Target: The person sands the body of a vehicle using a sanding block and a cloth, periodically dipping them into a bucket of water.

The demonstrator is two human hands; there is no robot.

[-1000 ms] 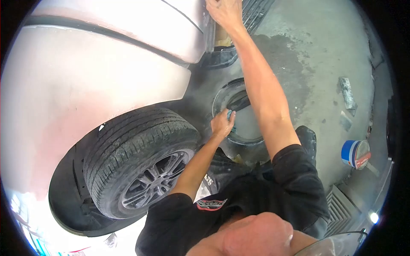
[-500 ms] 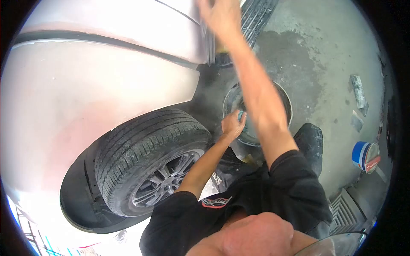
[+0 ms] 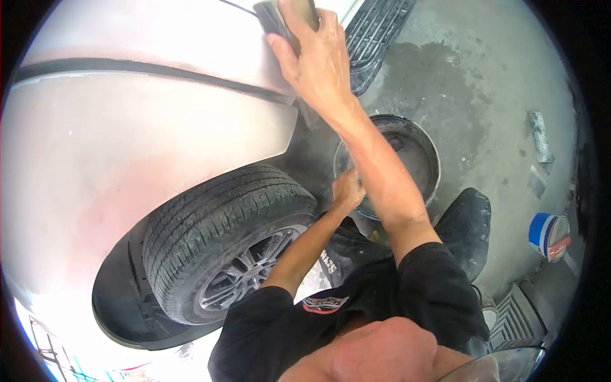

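Note:
My right hand (image 3: 320, 60) grips a dark grey and tan sanding block (image 3: 275, 19), with the thumb along its near side. It is at the edge of the pale car door (image 3: 210, 38), at the top of the view. Below my right forearm, my left hand (image 3: 347, 190) is closed at the near rim of a round bucket (image 3: 436, 159). A bit of something teal shows at its fingers, mostly hidden by my right arm. The pale car fender (image 3: 159, 121), with pinkish patches, lies to the left.
A tyre (image 3: 216, 210) with a grey alloy wheel sits under the fender, close to my left arm. A black ribbed side step (image 3: 379, 38) runs beyond the door. On the wet concrete floor at right are a blue-and-white tub (image 3: 541, 230) and a flat strip (image 3: 539, 137).
My right hand has moved slightly left and nearer to me, and the block now shows clearly. My left hand stays by the bucket, with less of the teal thing visible.

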